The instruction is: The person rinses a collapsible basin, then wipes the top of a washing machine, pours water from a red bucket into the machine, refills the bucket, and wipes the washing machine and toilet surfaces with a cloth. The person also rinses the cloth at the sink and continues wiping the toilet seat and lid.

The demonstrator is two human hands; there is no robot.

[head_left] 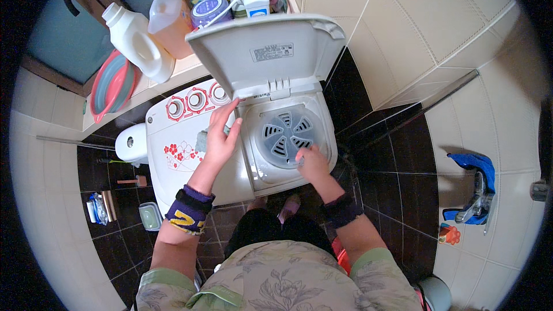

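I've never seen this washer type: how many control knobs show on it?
3: a left knob, a middle knob and a right knob, in a row behind the flower print on the washing machine. The raised lid could hide more.

Left hand (220, 138) over mid washer (233, 181), fingers extended toward far edge, thumb apart, nothing gripped. Right hand (314, 165) at near right corner, fingers curled; can't see inside the grip. Forearms (363, 239) angle inward, reaching past near edge.

Cream-tiled walls (415, 17), glossy black-tiled floor (118, 250)
Upper left, a brown-framed window with blue-grey panes (63, 40) above a pale ledge (151, 90).
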